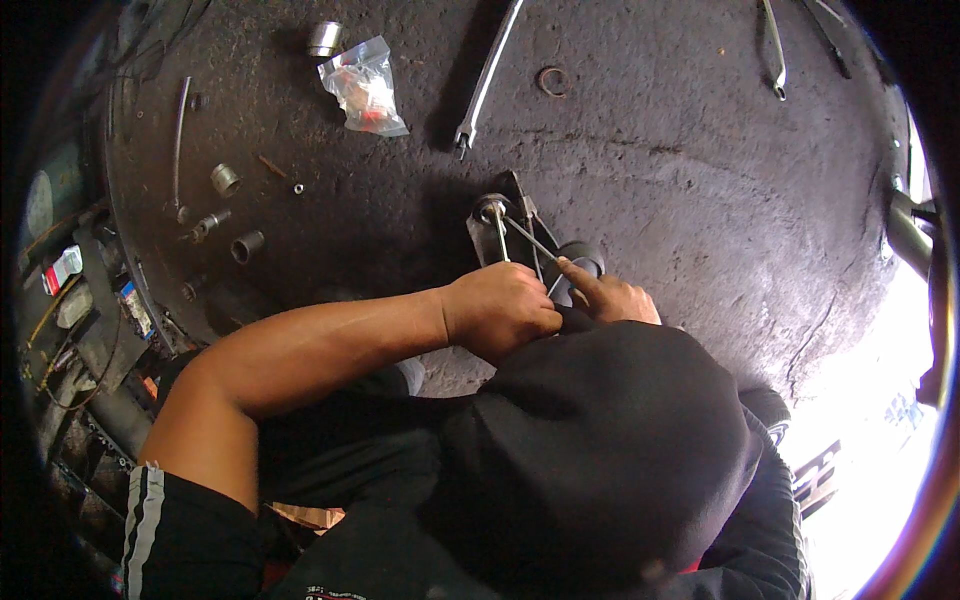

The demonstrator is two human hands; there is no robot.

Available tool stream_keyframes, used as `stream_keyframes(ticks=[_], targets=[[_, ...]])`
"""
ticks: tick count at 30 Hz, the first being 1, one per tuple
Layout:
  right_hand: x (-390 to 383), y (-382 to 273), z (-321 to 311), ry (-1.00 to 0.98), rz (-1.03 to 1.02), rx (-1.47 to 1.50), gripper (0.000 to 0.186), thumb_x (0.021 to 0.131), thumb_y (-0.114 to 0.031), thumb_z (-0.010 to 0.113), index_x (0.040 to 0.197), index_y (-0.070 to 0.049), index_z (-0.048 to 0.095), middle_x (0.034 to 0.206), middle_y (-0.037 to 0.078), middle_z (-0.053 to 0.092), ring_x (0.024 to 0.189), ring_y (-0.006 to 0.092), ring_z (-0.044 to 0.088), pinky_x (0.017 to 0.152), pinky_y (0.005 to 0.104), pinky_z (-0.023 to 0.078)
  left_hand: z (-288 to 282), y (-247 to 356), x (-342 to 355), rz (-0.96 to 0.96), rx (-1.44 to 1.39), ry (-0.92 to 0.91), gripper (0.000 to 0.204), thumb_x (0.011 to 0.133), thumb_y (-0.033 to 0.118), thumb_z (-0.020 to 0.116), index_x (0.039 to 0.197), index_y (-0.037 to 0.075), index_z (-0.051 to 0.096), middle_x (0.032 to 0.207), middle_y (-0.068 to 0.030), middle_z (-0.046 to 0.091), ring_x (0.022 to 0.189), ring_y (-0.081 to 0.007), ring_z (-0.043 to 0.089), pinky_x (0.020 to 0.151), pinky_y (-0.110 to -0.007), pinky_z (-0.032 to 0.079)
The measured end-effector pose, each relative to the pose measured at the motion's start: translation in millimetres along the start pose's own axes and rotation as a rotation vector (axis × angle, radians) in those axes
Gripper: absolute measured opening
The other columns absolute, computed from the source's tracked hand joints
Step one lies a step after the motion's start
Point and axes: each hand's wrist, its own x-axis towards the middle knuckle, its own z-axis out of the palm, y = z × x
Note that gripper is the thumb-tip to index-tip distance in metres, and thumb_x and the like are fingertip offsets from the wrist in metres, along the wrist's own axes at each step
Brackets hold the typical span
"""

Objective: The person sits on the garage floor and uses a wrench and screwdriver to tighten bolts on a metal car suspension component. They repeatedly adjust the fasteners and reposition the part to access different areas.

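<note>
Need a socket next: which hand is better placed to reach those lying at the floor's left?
Probably left. The left hand sits on the sockets' side; the right hand is pressing a finger on the dark ring.

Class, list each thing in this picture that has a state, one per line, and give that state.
Left hand: closed around thin metal rods.
Right hand: forefinger pressed on a dark round part.
Metal rods: crossed, tips at the part.
Plastic bag: lying apart on the floor, holding small items.
Long wrench: lying unused.

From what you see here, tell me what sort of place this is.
Probably a mechanic's repair workshop: a stained, cracked dark concrete floor, loose silver metal sockets scattered on it, a long chrome wrench, and both hands working on a small black metal part.
</note>
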Motion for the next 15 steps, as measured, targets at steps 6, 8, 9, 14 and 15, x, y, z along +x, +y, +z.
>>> stream_keyframes(ticks=[6,8,9,14,15], targets=[[1.8,0.4,-4.6,-0.053,0.011,-0.01,0.065,0.105,-0.035,0.066,0.168,-0.038,0.048,0.107,0.019,0.076,0.093,0.0428,0.079,0.082,0.0549,0.063,6.5,-5.6,-5.7,-0.029,-0.068,-0.038,0.027,0.08,0.029,0.077,0.099,0.01,0.074,0.089,-0.0063,0.073,0.086,-0.0354,0.07,0.08,-0.048,0.054],[1.5,-1.0,-4.5,-0.049,0.029,-0.007,0.064,0.106,-0.036,0.067,0.167,-0.042,0.049,0.106,0.019,0.077,0.094,0.0426,0.079,0.082,0.0549,0.062,8.9,-8.0,-5.7,-0.013,-0.055,-0.015,0.026,0.08,0.029,0.077,0.096,0.01,0.073,0.088,-0.0062,0.072,0.085,-0.0354,0.07,0.08,-0.048,0.054],[0.2,-2.2,-4.2,-0.035,0.04,-0.002,0.063,0.106,-0.037,0.069,0.165,-0.045,0.05,0.105,0.019,0.077,0.094,0.0422,0.079,0.083,0.0552,0.062,10.3,-7.5,-5.3,-0.002,-0.049,-0.005,0.025,0.08,0.029,0.077,0.095,0.01,0.073,0.088,-0.0062,0.072,0.085,-0.0353,0.07,0.08,-0.048,0.054],[-2.7,-3.8,-7.5,-0.017,0.003,0.005,0.066,0.106,-0.036,0.064,0.169,-0.039,0.046,0.107,0.02,0.077,0.096,0.0437,0.079,0.084,0.0555,0.064,7.6,-3.5,-0.6,-0.031,-0.027,-0.005,0.02,0.081,0.028,0.075,0.09,0.01,0.069,0.084,-0.0067,0.07,0.084,-0.0346,0.07,0.077,-0.048,0.055],[-2.2,-3.8,-7.6,-0.017,0.012,0.012,0.066,0.106,-0.036,0.064,0.169,-0.039,0.046,0.108,0.02,0.077,0.096,0.0439,0.079,0.083,0.0557,0.064,5.1,-3.8,0.5,-0.037,-0.024,-0.002,0.019,0.081,0.027,0.075,0.089,0.01,0.069,0.083,-0.0068,0.069,0.084,-0.0345,0.07,0.077,-0.048,0.055]])
